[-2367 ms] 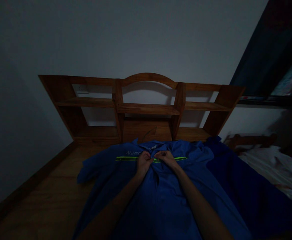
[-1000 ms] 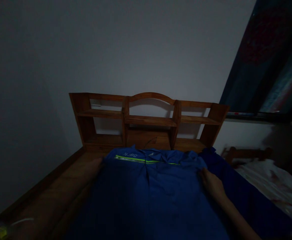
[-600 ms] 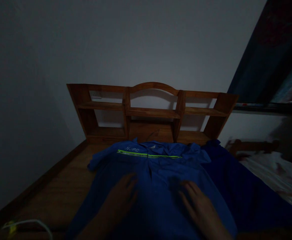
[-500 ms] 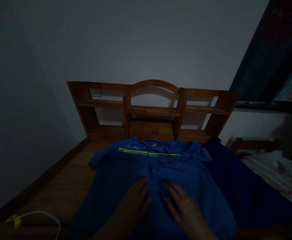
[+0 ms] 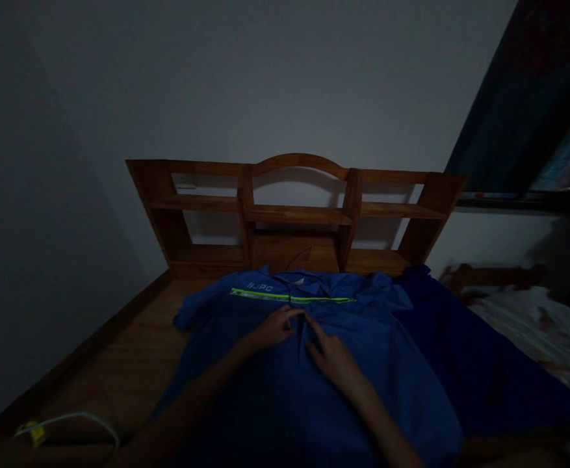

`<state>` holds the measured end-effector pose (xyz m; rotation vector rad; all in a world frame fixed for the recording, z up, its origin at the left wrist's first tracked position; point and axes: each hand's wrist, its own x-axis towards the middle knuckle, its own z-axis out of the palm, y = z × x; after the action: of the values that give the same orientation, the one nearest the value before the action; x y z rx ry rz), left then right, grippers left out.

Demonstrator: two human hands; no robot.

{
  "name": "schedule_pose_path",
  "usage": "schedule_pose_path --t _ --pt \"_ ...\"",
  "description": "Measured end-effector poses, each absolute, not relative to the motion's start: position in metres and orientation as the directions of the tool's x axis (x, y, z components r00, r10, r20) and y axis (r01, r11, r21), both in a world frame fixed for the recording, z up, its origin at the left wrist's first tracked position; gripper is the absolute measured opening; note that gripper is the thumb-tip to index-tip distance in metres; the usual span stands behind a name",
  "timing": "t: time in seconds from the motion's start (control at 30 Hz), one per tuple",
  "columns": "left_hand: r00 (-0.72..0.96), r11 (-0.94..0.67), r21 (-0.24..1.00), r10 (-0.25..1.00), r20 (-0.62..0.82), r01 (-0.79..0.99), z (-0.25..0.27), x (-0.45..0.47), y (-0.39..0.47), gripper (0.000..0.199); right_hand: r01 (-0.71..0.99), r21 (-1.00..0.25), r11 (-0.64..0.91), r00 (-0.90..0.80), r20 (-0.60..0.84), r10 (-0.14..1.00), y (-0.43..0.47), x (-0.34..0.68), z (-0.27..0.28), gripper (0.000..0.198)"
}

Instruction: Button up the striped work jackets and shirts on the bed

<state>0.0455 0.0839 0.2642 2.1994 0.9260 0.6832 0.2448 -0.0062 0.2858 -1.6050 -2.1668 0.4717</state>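
A blue work shirt (image 5: 362, 364) lies spread front up on the wooden surface, collar toward the shelf. It has a yellow-green reflective stripe across the chest and the letters NJPC. At the front opening, just below the stripe, my left hand (image 5: 275, 326) touches the cloth with its index finger stretched out. From the other side of the opening my right hand (image 5: 331, 354) rests on the shirt, index finger and thumb apart. Both index fingertips nearly meet at the top of a dark gap in the placket. Neither hand visibly grips the fabric.
Behind the shirt stands a wooden shelf headboard (image 5: 298, 214) against the wall. A darker blue cloth (image 5: 479, 370) lies to the right. At the lower left is a pale cable (image 5: 84, 415) with a yellow tag (image 5: 37, 434). A whitish patterned cloth (image 5: 533, 325) is at the far right.
Both hands have moved forward up the shirt, from its middle to the placket just under the stripe, and come closer together. The shirt has stayed in place.
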Motion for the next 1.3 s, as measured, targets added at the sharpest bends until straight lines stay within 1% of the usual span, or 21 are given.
schedule_pose_path --t 0.07,0.13,0.2,0.27,0.33,0.43,0.5,0.57,0.67,0.7,0.77,0.97,1.17,1.3 --pt "0.581 -0.418 0.802 0.806 0.111 0.427 0.259 0.044 0.093 0.055 0.785 -0.485 0.385 -0.369 0.132 0.920 0.007 0.252 0.295 0.049" --pt "0.543 -0.316 0.843 0.839 0.034 0.435 0.254 0.043 0.097 0.044 0.723 -0.500 0.477 -0.452 0.180 0.874 0.023 0.256 0.303 0.036" --pt "0.516 -0.285 0.846 0.857 0.014 0.451 0.250 0.042 0.098 0.029 0.663 -0.539 0.520 -0.453 0.264 0.852 0.040 0.258 0.306 0.023" --pt "0.494 -0.294 0.829 0.869 0.025 0.475 0.247 0.042 0.097 0.020 0.607 -0.595 0.528 -0.403 0.342 0.849 0.056 0.257 0.301 0.017" --pt "0.481 -0.304 0.817 0.876 0.037 0.490 0.246 0.041 0.095 0.015 0.548 -0.670 0.502 -0.337 0.372 0.865 0.069 0.255 0.289 0.016" --pt "0.476 -0.321 0.830 0.876 0.077 0.456 0.248 0.039 0.093 0.015 0.465 -0.773 0.432 -0.273 0.339 0.900 0.078 0.252 0.267 0.018" --pt "0.460 -0.321 0.850 0.882 0.108 0.417 0.250 0.037 0.092 0.013 0.434 -0.804 0.407 -0.270 0.314 0.910 0.077 0.251 0.258 0.016" --pt "0.439 -0.259 0.895 0.895 0.081 0.363 0.252 0.035 0.091 0.012 0.417 -0.812 0.409 -0.305 0.299 0.904 0.073 0.250 0.255 0.014" --pt "0.413 -0.036 0.972 0.908 -0.065 0.233 0.252 0.037 0.088 0.016 0.405 -0.813 0.419 -0.370 0.273 0.888 0.070 0.249 0.258 0.012" --pt "0.406 0.029 0.982 0.908 -0.104 0.187 0.252 0.039 0.087 0.019 0.403 -0.812 0.422 -0.388 0.266 0.882 0.070 0.249 0.259 0.012" --pt "0.388 0.093 0.987 0.911 -0.136 0.128 0.249 0.042 0.086 0.023 0.402 -0.810 0.427 -0.413 0.257 0.874 0.071 0.247 0.261 0.013" --pt "0.376 0.119 0.988 0.915 -0.146 0.094 0.245 0.046 0.085 0.025 0.405 -0.794 0.454 -0.446 0.262 0.856 0.073 0.245 0.266 0.013" --pt "0.339 0.092 0.983 0.930 -0.141 0.159 0.253 0.045 0.081 0.023 0.403 -0.796 0.452 -0.487 0.231 0.842 0.069 0.250 0.271 0.009" --pt "0.343 0.125 0.975 0.922 -0.182 0.182 0.259 0.044 0.081 0.025 0.378 -0.792 0.479 -0.502 0.259 0.825 0.066 0.253 0.270 0.015"
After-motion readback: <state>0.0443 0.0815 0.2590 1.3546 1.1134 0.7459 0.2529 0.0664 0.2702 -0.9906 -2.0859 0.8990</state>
